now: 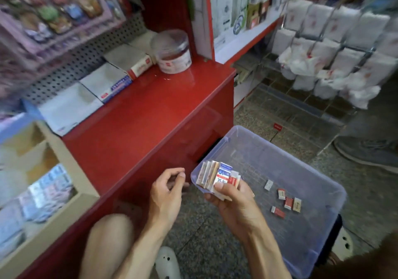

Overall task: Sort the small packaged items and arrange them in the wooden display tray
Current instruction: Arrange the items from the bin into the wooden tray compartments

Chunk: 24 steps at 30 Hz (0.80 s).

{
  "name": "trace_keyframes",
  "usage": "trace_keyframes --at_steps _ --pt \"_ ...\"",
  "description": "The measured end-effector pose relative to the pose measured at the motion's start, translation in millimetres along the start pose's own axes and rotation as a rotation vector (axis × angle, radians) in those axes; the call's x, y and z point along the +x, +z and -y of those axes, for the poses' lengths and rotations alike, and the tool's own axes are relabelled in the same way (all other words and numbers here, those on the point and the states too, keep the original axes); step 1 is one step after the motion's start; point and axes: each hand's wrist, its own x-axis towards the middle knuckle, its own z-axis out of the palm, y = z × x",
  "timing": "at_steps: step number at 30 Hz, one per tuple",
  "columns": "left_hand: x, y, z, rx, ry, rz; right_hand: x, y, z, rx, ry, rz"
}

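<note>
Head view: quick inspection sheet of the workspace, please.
Surface: red counter, glossy.
Job's things: stack of small packs in right hand; loose packs in clear plastic bin; wooden display tray at left, partly filled.
Clutter: round tub, flat boxes at counter back.
Grippers: left hand empty, fingers loosely curled.
Cables: nothing seen.
Surroundings: wire rack of white packets, bystander's shoe.

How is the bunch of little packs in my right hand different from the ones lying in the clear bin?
The held packs are stacked upright, pressed together, gripped by the right hand. The loose packs lie flat, scattered apart on the clear bin floor. The held bunch looks larger. Both are small, boxy, red-and-white.
</note>
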Motion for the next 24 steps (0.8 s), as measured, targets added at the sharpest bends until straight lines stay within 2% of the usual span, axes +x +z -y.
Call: trace_keyframes --at_steps 9,13,16,20,24 --pt "-54.2 -93.4 -45.4 -0.167 0.101 -0.192 -45.9 79.2 -6.0 -0.095 0.029 0.283" --pt "-67.7 -127.2 -59.9 -0.169 0.206 -0.160 -51.2 111.3 -17.6 -0.170 0.065 0.366" --pt "-71.8 -152.0 -68.0 -0.192 0.205 -0.104 -51.0 139.1 -23.6 -0.228 0.070 0.430" --pt "-69.8 -186.5 -70.4 -0.243 0.210 -0.135 -52.0 174.1 -31.5 -0.233 0.093 0.510" --pt "-65.8 -200.6 -78.4 -0.406 0.161 -0.214 -52.0 212.3 -53.2 -0.116 0.145 0.473"
